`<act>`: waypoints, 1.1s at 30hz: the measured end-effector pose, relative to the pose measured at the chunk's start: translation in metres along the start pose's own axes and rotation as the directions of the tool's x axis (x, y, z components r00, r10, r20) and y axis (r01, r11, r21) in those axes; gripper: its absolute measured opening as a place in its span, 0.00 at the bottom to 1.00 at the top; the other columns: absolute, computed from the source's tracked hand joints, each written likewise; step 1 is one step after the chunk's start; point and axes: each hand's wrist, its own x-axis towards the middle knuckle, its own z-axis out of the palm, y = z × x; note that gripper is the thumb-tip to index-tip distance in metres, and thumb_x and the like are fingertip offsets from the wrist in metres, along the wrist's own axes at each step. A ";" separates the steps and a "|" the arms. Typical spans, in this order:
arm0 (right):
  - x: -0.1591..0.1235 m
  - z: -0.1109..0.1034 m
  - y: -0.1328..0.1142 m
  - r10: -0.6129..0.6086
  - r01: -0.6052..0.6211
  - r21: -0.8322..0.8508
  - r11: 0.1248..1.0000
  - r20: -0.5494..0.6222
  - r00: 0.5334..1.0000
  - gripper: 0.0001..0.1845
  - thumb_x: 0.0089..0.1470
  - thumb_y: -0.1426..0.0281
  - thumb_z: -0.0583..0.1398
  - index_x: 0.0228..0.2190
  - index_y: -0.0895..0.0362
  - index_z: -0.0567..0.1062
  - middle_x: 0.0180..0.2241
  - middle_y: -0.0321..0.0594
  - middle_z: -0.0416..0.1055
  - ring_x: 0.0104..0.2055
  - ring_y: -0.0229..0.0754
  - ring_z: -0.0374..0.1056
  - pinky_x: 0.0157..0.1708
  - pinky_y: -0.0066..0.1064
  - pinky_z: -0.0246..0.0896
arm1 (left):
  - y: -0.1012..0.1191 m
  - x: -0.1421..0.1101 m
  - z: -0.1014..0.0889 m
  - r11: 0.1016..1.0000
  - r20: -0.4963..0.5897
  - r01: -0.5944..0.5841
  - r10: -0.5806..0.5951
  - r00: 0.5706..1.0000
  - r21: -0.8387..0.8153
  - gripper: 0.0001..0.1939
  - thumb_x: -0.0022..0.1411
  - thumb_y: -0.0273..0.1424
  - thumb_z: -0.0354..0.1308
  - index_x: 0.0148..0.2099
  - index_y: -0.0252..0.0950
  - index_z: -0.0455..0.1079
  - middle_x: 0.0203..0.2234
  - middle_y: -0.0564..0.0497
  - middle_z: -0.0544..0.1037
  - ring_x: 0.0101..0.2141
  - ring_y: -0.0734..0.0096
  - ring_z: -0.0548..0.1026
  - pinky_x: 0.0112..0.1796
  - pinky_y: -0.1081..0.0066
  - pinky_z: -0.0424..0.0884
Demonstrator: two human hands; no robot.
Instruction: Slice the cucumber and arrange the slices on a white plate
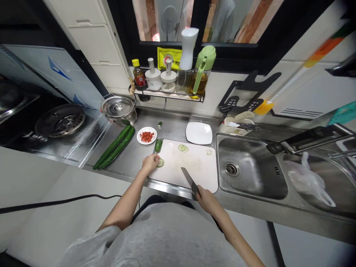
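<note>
My right hand (207,200) grips a kitchen knife (189,180) by its handle, blade pointing up and left over the white cutting board (172,174). At the board's left edge, my left hand (150,164) has its fingers closed at a round cucumber slice (160,162); whether more slices are under the fingers is hidden. Just above that hand lies a short cut cucumber piece (158,145). Two overlapping thin cucumber slices (183,148) rest near the board's upper middle. A small pale piece (208,152) sits at its upper right.
Two whole cucumbers (115,147) lie left of a small plate (139,141) of chopped red bits. A white square plate (198,132) is behind the board. A cucumber end (160,124) lies at the back. The sink (250,167) is right, the frying pan (59,120) left, a seasoning rack (169,93) above.
</note>
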 end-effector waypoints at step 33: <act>-0.004 -0.002 0.011 0.062 -0.060 0.024 0.998 -0.085 0.994 0.14 0.61 0.70 0.47 0.45 0.59 0.66 0.37 0.48 0.73 0.39 0.44 0.68 0.31 0.28 0.46 | 0.077 0.030 0.041 0.981 -0.130 -0.194 0.190 0.973 -0.016 0.16 0.62 0.36 0.52 0.51 0.42 0.68 0.45 0.47 0.71 0.47 0.64 0.69 0.48 0.66 0.62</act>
